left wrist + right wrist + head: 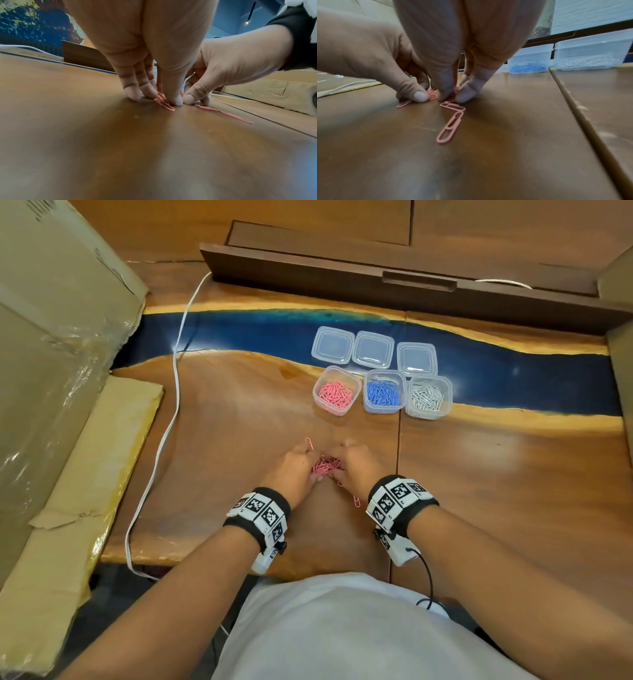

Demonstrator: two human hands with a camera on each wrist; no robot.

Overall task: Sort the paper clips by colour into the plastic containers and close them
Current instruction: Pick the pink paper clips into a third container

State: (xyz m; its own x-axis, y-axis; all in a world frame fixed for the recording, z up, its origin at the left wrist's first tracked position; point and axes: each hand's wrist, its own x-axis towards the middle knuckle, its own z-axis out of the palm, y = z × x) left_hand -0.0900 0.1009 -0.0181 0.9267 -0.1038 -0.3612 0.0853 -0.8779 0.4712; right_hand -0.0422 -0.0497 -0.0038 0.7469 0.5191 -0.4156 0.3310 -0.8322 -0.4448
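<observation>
Item: pile of pink clips (326, 465), on the wooden table (496, 474), gathered between both hands.
Left hand (294, 470): fingers curled down, tips on the table, pinching the left side of the pile; thumb and fingers close on the clips in the left wrist view.
Right hand (358, 465): fingers likewise curled, pressing in and pinching the right side of the pile.
Strays: one pink clip (310, 444) just beyond the left hand's fingertips; another stray clip (356, 501) lying near the right wrist, behind the grip, long axis running towards the person.
Pink container (336, 394): open, part filled, straight ahead of the grip, well apart; the left of a row of three.
Blue container (383, 392): open, ahead and right of the grip.
White container (429, 397): open, furthest right.
Lids (373, 350): three, in a row just beyond the containers.
Key relation: pink container lies forward and very slightly right of the pile; both hands about equally near, judged.
Stage: last pink clips being collected, judged; closing not yet begun.
</observation>
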